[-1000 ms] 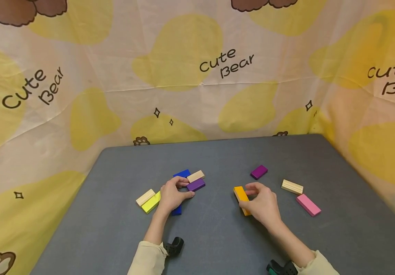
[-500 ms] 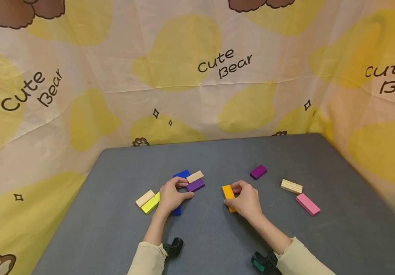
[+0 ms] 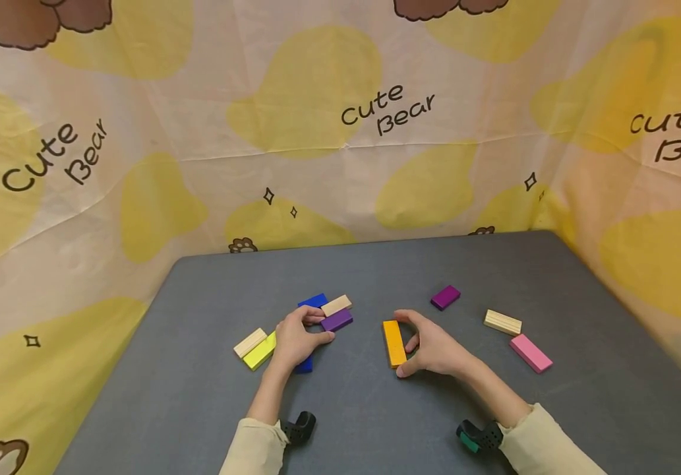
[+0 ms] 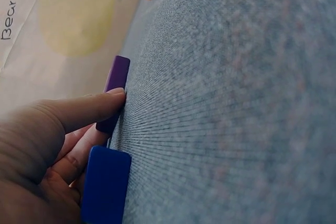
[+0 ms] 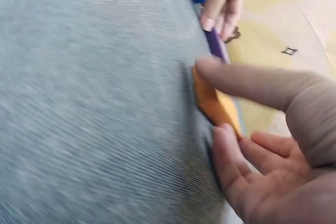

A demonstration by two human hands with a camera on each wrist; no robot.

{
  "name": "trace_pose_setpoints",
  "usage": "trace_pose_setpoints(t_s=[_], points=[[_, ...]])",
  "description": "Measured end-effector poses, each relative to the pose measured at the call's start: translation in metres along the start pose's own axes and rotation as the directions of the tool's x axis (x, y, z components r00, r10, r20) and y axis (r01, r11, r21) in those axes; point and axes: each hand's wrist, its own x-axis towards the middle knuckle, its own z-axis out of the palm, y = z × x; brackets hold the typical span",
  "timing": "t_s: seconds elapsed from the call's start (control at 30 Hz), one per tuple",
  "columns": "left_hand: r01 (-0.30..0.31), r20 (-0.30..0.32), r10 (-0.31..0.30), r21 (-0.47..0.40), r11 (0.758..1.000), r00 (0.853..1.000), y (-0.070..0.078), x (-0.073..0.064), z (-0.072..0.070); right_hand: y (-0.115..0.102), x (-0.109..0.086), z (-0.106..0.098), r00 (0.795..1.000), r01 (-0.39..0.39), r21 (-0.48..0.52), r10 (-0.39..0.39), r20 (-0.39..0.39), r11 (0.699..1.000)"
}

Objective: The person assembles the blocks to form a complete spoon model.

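My left hand (image 3: 298,340) is at a group of blocks, thumb against the near side of a purple block (image 3: 337,320) and fingers behind it. A natural wood block (image 3: 337,305) lies along the purple one's far side. Blue shows beyond the hand as one block (image 3: 313,301) and below the palm as another (image 4: 106,184); the hand hides what lies between. My right hand (image 3: 432,346) is spread around an orange block (image 3: 394,344) lying on the table, index fingertip by its far end and thumb tip by its near end. The right wrist view is blurred.
Left of the left hand, a yellow-green block (image 3: 259,351) lies against another wood block (image 3: 250,342). To the right are a magenta-purple block (image 3: 445,297), a wood block (image 3: 503,322) and a pink block (image 3: 531,353). A printed cloth (image 3: 316,119) hangs behind the grey table (image 3: 364,422).
The right hand slid the orange block left, toward the left-hand group, then loosened its fingers and drew slightly right. The left hand has stayed in place.
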Motion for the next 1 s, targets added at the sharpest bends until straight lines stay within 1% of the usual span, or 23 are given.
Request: trace_pose_setpoints(t_s=[0.1,0.17,0.23,0.37,0.53,0.6,0.63,0.73,0.83,0.9,1.0], points=[[-0.011,0.003,0.011,0.006,1.000,1.000,0.000,0.000,0.000,0.002,0.002,0.006,0.998,0.015,-0.077,-0.019,-0.055,0.997],[-0.016,0.004,0.016,0.007,1.000,1.000,0.000,0.000,0.000,0.002,0.003,0.010,0.995,0.008,-0.103,-0.018,-0.097,0.995],[-0.019,0.003,0.019,0.006,1.000,1.000,0.000,0.000,0.000,0.002,0.003,0.013,0.992,0.003,-0.117,-0.018,-0.123,0.993],[-0.013,0.002,0.013,0.000,1.000,1.000,-0.001,0.000,0.000,0.001,0.003,0.014,0.991,0.002,-0.122,-0.018,-0.130,0.993],[-0.011,0.005,0.011,0.000,1.000,1.000,-0.001,-0.001,-0.001,0.002,0.003,0.011,0.995,0.002,-0.122,-0.015,-0.102,0.993],[-0.018,0.006,0.018,-0.001,1.000,1.000,-0.001,-0.001,-0.001,0.004,0.003,0.010,0.995,0.010,-0.099,-0.019,-0.097,0.995],[-0.023,0.007,0.023,0.001,1.000,1.000,-0.001,0.000,-0.001,0.005,0.002,0.009,0.995,0.018,-0.071,-0.025,-0.097,0.997],[-0.028,0.009,0.028,0.002,1.000,1.000,-0.001,0.000,-0.001,0.008,0.000,0.006,0.993,0.033,0.038,-0.029,-0.115,0.999],[-0.019,0.009,0.019,0.003,1.000,1.000,-0.001,0.000,0.000,0.010,-0.002,0.006,0.993,0.044,0.134,-0.028,-0.116,0.990],[-0.014,0.009,0.014,0.002,1.000,1.000,-0.001,0.000,0.000,0.011,-0.002,0.006,0.994,0.043,0.140,-0.028,-0.108,0.989],[-0.020,0.009,0.020,0.002,1.000,1.000,0.000,0.000,-0.001,0.013,-0.002,0.007,0.995,0.044,0.119,-0.033,-0.097,0.992]])
